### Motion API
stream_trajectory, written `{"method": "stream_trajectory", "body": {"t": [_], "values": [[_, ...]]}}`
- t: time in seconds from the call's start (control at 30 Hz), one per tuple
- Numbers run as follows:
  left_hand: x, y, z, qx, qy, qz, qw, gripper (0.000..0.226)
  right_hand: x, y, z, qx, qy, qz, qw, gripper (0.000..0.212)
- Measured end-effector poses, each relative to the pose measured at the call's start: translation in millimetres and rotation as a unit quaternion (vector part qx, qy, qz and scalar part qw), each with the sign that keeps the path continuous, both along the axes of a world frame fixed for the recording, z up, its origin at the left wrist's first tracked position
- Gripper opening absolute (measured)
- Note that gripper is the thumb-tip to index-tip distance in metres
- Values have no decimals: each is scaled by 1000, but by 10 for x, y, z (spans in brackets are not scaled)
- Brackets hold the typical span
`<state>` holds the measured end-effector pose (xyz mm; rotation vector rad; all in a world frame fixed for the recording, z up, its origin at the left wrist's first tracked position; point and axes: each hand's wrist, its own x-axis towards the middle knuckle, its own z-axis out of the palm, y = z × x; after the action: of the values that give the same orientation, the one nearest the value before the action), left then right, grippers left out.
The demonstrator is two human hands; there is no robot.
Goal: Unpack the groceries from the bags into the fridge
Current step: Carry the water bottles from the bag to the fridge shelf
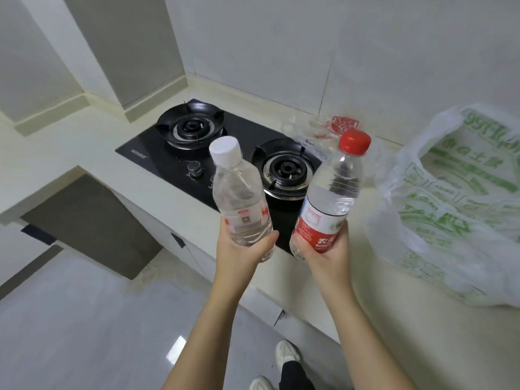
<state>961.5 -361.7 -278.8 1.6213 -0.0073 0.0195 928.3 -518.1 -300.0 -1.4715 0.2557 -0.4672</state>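
A person's left hand [242,247] curls round the base of a white-capped bottle [239,192], the right hand [327,253] round the label of a red-capped bottle [333,190], both upright above the counter's [84,142] front edge, over the gas hob [168,157]. Held so low, either could tip and drop onto the glass. The green-printed bag [455,215] slumps at the counter's right end.

white cap [224,150] | red cap [354,142] | green-printed bag [455,204] | black hob [180,161]
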Motion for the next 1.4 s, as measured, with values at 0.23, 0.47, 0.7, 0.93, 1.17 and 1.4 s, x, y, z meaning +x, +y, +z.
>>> {"method": "stream_trajectory", "body": {"t": [0.23,0.47,0.7,0.93,1.17,1.4], "values": [[-208,494,440,-52,-30,64,996,65,91,365,548,24,-44,61,997,61],[-356,1062,749,-111,-83,156,978,68,279,909,840,17,-87,156,984,61],[-658,1782,995,-85,-127,291,945,79,381,1697,1090,2,-103,310,945,57],[-1251,2425,1128,12,-154,474,867,71,388,2788,1129,16,-98,487,868,65],[-1938,2683,1310,50,-182,618,764,60,101,3708,1314,20,-98,672,733,61],[-2582,2384,1414,81,-166,767,615,68,-468,4216,1400,62,-105,792,598,56]]}}
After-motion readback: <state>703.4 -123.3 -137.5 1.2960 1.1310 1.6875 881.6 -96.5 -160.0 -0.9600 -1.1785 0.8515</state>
